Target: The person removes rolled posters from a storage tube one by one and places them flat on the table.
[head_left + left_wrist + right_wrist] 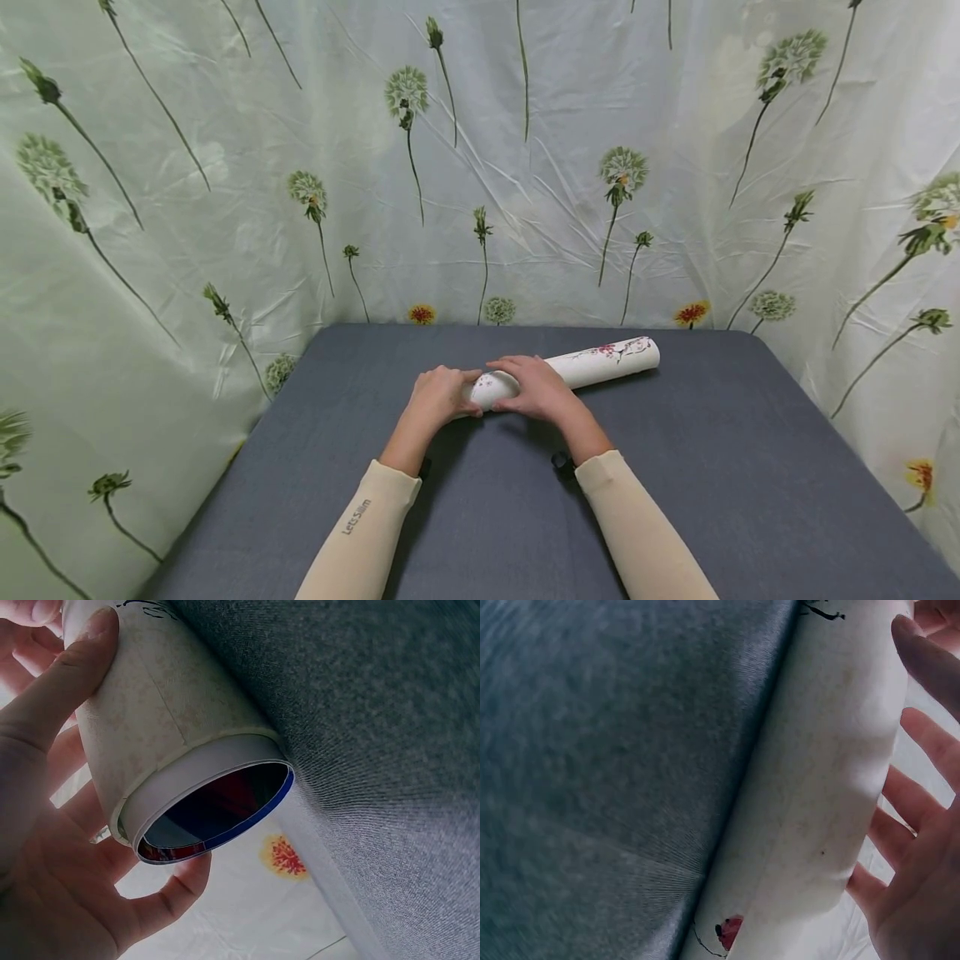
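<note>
Though left-wrist only, roll's mouth (217,810)

Head view: the left arm (360,533) and the right arm (645,533) enter my feed at the bottom edge and converge toward the centre of the frame, sleeved to just short of the bare wrists (405,446). I read the left hand (442,393) left of centre, back upward, thumb and fingers bent in a gripping curve and pointing right. The right hand (534,387) mirrors it right of centre, digits pointing left, a narrow gap between the two. Left wrist view: I see the thumb (67,682) at upper left, the other fingers bent below it. Right wrist view: I find the fingers (934,742) spread along the right edge.
</note>
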### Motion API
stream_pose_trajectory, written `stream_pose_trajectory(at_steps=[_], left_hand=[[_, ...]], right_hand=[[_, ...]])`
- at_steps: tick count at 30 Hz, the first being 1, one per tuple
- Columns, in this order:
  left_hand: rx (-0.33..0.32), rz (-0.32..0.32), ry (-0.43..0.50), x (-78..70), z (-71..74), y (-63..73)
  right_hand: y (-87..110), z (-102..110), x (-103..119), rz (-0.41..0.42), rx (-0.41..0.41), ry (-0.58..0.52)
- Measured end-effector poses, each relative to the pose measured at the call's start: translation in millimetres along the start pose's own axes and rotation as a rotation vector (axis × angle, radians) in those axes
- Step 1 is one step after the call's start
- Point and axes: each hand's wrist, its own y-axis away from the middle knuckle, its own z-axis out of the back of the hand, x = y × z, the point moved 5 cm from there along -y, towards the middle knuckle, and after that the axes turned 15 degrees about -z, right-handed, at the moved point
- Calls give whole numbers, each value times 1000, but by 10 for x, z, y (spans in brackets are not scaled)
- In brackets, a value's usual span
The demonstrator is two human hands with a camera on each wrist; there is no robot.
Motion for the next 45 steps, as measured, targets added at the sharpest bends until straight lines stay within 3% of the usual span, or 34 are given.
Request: stream_pose_trajectory(at_steps=[6, 15, 20, 24, 28, 32, 37, 45], left_hand=[[0, 3, 8, 2, 3, 12], [12, 6, -17, 16, 15, 29], [17, 39, 43, 81, 82, 24], [-52, 93, 111, 218, 201, 59], [-107, 152, 239, 400, 266, 144], [-43, 191, 379, 532, 236, 222], [80, 197, 528, 557, 127, 247], [98, 122, 616, 508, 27, 199]], right_hand=[[-5, -66, 21, -45, -19, 58], [34, -74, 93, -32, -88, 148], [34, -42, 79, -30, -100, 146], [13, -9, 59, -32, -103, 136], [-11, 11, 46, -33, -95, 127], [-15, 15, 28, -41, -79, 122], [3, 16, -29, -74, -67, 125], [15, 37, -109, -102, -63, 109]])
